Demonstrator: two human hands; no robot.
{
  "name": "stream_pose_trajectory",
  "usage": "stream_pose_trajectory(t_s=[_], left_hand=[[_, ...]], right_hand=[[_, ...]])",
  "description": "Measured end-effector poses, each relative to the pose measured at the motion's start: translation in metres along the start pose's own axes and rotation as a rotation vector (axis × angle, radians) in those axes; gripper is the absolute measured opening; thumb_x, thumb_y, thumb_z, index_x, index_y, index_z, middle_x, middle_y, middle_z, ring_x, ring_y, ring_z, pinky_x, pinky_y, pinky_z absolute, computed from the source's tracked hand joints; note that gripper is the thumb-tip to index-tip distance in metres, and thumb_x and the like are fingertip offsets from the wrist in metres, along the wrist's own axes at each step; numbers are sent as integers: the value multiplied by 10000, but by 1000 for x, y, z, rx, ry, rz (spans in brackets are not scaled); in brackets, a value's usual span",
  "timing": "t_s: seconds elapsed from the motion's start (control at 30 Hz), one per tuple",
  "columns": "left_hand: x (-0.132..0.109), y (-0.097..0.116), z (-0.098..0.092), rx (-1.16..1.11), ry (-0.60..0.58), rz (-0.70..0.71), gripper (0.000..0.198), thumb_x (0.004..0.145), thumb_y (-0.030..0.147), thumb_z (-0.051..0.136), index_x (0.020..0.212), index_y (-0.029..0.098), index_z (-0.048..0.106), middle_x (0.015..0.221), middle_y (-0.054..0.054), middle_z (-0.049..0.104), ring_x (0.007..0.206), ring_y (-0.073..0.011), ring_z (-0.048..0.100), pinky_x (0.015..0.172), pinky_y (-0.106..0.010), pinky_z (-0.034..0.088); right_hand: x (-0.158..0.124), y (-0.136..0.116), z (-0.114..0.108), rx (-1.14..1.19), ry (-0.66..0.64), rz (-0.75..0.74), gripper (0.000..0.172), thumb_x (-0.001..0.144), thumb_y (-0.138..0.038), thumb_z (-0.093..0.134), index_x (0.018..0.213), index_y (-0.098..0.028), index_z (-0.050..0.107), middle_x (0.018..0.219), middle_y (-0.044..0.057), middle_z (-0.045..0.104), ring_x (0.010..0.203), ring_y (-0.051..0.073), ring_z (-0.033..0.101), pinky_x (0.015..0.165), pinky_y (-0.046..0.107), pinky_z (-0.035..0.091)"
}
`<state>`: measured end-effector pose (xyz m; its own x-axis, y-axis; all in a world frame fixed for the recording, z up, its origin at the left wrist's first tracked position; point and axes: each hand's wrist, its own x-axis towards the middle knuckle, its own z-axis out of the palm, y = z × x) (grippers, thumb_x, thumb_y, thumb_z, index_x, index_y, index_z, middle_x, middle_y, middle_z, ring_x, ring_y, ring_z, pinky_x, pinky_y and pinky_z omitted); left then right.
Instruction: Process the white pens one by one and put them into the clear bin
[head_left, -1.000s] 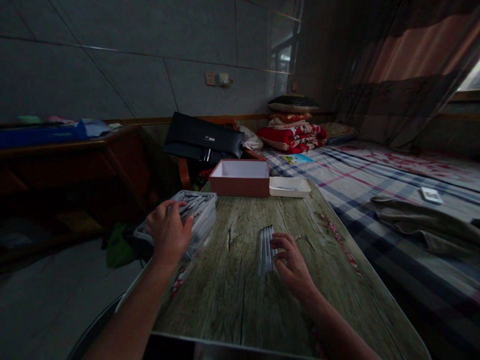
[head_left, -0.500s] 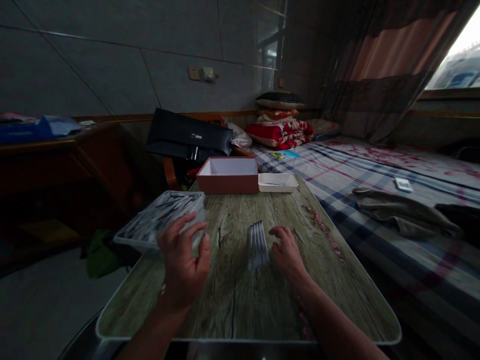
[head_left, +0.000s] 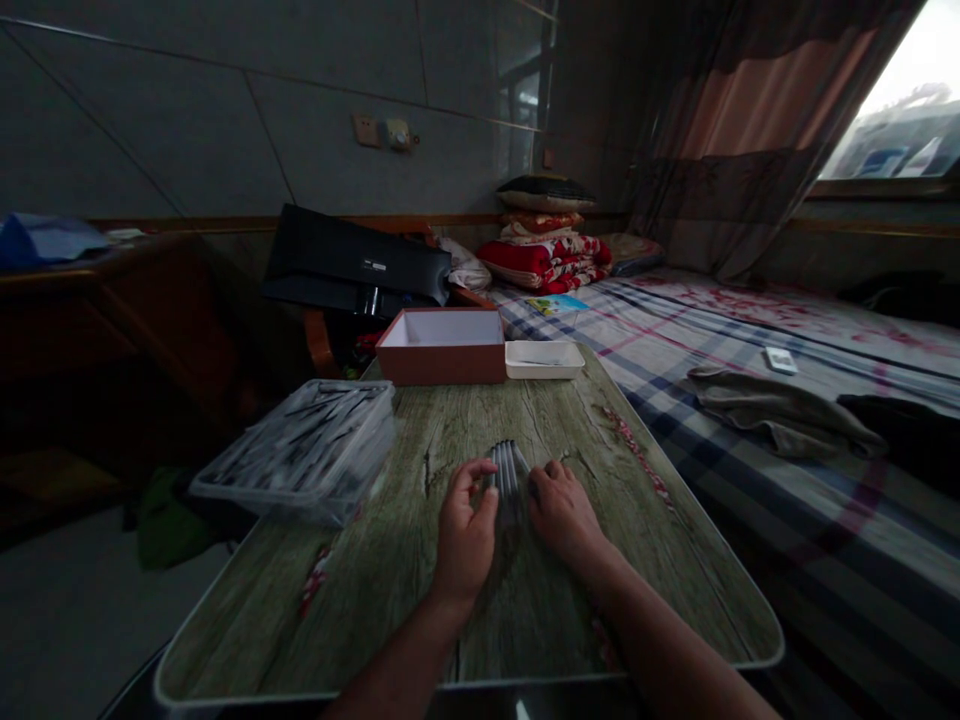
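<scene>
A row of several slim silver-grey pen-like sticks with dark far ends lies side by side on the wood-patterned table. Along the row's left edge is my left hand, fingers curved, a gap between thumb and forefinger. My right hand lies low at the right edge, its fingers curled inward and the tips partly hidden. The rightmost stick slants toward that hand. Farther left, a clear plastic box holds many similar slim sticks, blurred.
At the table's far edge stand a reddish-brown open box and a small white tray with something thin inside. A bed with a plaid sheet adjoins the right side. Behind the table rests a dark monitor-like panel.
My left hand has moved right, from near the plastic box to the left edge of the sticks. My right hand has come in closer and its fingers have curled. The view has shifted slightly.
</scene>
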<state>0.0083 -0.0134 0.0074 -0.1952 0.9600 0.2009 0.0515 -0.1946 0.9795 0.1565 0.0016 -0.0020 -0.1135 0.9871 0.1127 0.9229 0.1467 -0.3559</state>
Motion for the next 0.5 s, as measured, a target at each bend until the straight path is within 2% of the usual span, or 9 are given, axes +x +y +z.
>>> stream_pose_trajectory(t_s=[0.13,0.23,0.3,0.37,0.43,0.5], left_hand=[[2,-6,2,-103,46,-84,238,785,230,566,1019,220,610,1013,-41,629,892,-172,581,832,-297,427],[6,-6,-2,-152,83,-102,204,795,262,568,986,208,617,976,-35,634,900,-166,584,833,-284,430],[9,-5,-5,-170,93,-134,200,808,306,569,968,203,632,957,-30,641,883,-162,588,819,-277,433],[10,-4,-6,-204,58,-169,229,819,357,569,973,206,647,983,-32,649,898,-164,590,801,-269,438],[9,-3,-6,-279,-36,-206,268,825,394,570,1005,215,654,1041,-40,656,951,-175,594,803,-268,446],[6,-2,-4,-369,-152,-249,309,827,412,576,1060,221,648,1082,-48,661,967,-183,607,811,-278,458]], right_hand=[[1,3,3,53,27,109,285,762,-55,450,993,-171,573,908,113,601,824,221,570,732,314,389],[5,8,4,232,203,118,368,735,-67,460,1080,-162,546,946,115,594,891,229,558,804,335,394],[9,10,2,473,286,103,350,739,-110,465,1077,-148,547,935,108,581,873,224,548,809,348,404],[12,9,0,827,219,110,273,753,-187,479,1010,-156,566,832,68,566,751,196,540,728,333,427],[11,5,-1,1228,37,132,219,752,-254,511,943,-172,579,718,22,543,633,158,511,641,300,425],[9,-2,-3,1539,-157,130,206,730,-282,578,904,-174,596,690,8,548,594,131,492,600,268,408]])
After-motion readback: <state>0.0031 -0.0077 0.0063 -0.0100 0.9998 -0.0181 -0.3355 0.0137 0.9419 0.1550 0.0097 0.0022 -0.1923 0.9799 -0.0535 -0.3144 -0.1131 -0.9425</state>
